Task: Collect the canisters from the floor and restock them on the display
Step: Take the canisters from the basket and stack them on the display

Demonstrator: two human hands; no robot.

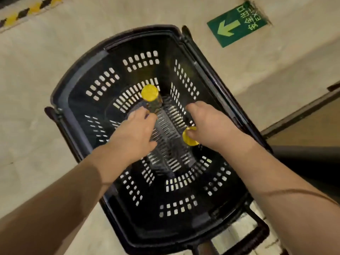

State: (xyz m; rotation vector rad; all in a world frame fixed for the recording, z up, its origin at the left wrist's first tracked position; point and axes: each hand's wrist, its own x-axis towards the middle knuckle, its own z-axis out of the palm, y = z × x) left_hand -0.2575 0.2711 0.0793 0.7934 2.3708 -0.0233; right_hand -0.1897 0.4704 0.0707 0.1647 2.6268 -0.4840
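A black slotted shopping basket (86,74) stands on the floor below me, and both my arms reach down into it. A canister with a yellow lid (150,92) stands upright near the basket's middle. My left hand (135,133) grips its dark body just under the lid, fingers curled round it. A second canister with a yellow lid (189,138) is under my right hand (211,126), which holds it from above; only part of that lid shows past the fingers.
The beige floor (36,89) carries a green exit sign with an arrow (237,24) at the upper right and a yellow-black hazard stripe (27,11) at the upper left. A dark threshold strip (298,115) runs along the right. The basket's handle (257,234) lies at the bottom.
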